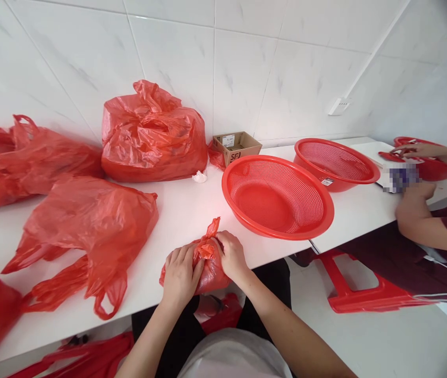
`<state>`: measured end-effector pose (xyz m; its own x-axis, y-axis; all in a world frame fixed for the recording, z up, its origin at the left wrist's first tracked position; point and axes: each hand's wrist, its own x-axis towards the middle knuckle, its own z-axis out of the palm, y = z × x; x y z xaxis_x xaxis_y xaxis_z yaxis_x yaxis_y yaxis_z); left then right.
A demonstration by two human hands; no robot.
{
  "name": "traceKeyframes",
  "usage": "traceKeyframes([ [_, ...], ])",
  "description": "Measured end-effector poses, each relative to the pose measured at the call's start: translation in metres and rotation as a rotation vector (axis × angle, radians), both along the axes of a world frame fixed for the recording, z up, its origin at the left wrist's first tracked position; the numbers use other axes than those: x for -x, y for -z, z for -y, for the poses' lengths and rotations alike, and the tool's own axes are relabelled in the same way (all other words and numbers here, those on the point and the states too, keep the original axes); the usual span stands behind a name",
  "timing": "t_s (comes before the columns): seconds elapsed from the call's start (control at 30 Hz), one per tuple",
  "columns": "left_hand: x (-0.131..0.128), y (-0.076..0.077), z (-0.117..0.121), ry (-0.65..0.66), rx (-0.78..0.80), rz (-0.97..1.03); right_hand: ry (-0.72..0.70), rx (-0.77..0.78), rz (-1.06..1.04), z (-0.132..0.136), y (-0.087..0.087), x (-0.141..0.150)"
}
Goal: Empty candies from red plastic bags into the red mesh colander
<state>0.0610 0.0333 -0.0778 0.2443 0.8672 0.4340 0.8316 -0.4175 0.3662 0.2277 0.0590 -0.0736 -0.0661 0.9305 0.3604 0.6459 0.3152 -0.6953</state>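
Observation:
A small red plastic bag [212,273] sits on the white table edge [137,294] right in front of me, its gathered neck [209,245] sticking up. My left hand [180,275] holds its left side and neck. My right hand [233,256] grips the neck from the other side, so both hands are closed around the bag. What the bag contains is hidden. A loose, partly filled red plastic bag [89,231] lies to the left of my hands, and a red perforated plastic basket [274,197] stands to their right.
A bulging red bag [152,137] and more red bags [30,163] lie along the wall, beside a cardboard box [236,147]. A second red basket [337,164] stands farther right. A co-worker's hands [418,173] work at the right table end, above a red stool [365,294].

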Motion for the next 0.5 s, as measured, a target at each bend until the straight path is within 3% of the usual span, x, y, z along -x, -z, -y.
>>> traceKeyframes([
  [0.5,0.0009,0.0031,0.0007,0.01,0.045,-0.001,0.006,0.0,0.071,-0.0007,0.0015,0.0],
])
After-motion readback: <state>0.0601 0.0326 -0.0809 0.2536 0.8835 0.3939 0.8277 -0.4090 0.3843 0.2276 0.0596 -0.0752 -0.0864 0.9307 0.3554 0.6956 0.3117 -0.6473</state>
